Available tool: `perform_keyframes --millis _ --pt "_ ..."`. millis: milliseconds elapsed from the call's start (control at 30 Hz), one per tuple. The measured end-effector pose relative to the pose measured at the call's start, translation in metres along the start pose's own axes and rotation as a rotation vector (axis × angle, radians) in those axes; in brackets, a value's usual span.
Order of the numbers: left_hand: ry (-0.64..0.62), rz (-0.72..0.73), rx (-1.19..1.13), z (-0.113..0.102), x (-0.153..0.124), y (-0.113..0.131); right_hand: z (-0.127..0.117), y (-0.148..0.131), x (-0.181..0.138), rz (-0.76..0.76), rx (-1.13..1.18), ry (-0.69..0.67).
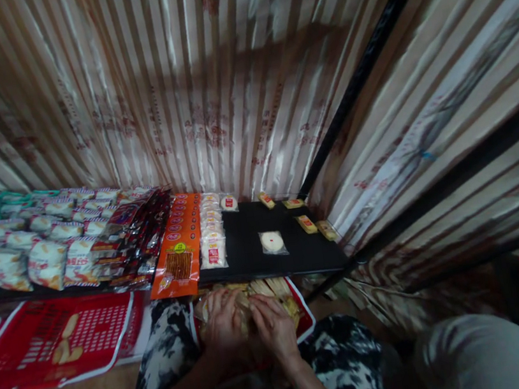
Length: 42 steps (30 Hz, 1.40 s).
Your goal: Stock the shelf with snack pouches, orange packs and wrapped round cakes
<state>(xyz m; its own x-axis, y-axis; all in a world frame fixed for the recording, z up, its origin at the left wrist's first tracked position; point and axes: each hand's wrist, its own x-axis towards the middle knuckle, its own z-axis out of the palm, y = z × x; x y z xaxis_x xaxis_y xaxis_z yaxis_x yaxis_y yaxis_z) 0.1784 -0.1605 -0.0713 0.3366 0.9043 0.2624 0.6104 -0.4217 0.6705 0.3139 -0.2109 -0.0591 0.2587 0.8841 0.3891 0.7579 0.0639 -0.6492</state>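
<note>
My left hand (224, 320) and my right hand (274, 327) are close together between my knees, fingers curled inward. Between them is a yellowish clear plastic packet (243, 305) that both sets of fingers pinch; its contents are hard to make out in the dim light. Below and around the hands a red bag with a white edge (307, 316) lies open in my lap. Yellowish wrapped snacks (277, 287) fill it, partly hidden by my hands.
A black shelf (246, 238) holds white wrapped round cakes (213, 252), an orange packet (176, 270), dark red packets (135, 238), white snack bags (47, 263) and small yellow packets (307, 224). Red printed bags (62, 338) lie left. Black poles (355, 87) and a striped curtain (224, 83) stand behind.
</note>
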Motion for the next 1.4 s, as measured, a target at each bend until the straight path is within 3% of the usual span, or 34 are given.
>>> perform_keyframes --millis 167,300,433,567,700,967,1133,1267,1400 --pt "0.063 -0.159 -0.211 -0.014 0.014 0.007 -0.013 -0.012 0.023 0.305 0.291 0.117" --pt "-0.023 -0.37 -0.546 -0.015 0.027 0.01 -0.014 -0.017 0.04 0.532 0.62 0.111" --pt "-0.129 -0.487 -0.792 -0.016 0.034 0.011 -0.011 -0.017 0.05 0.609 0.781 0.117" --pt "-0.053 -0.555 -0.896 -0.021 0.04 0.013 -0.005 -0.018 0.048 0.657 0.908 0.034" --pt "-0.01 -0.597 -0.962 -0.022 0.05 0.019 -0.001 -0.017 0.045 0.67 0.895 0.03" --pt "-0.032 -0.57 -0.876 -0.007 0.084 0.039 -0.006 0.008 0.078 0.68 0.863 0.075" --pt "0.156 -0.464 -0.565 0.012 0.118 0.047 -0.004 0.033 0.129 0.659 0.829 0.125" --pt "0.138 -0.328 -0.429 0.025 0.144 0.058 0.002 0.048 0.174 0.572 0.736 0.146" --pt "0.085 -0.382 -0.368 0.036 0.176 0.064 0.015 0.066 0.213 0.52 0.484 0.098"
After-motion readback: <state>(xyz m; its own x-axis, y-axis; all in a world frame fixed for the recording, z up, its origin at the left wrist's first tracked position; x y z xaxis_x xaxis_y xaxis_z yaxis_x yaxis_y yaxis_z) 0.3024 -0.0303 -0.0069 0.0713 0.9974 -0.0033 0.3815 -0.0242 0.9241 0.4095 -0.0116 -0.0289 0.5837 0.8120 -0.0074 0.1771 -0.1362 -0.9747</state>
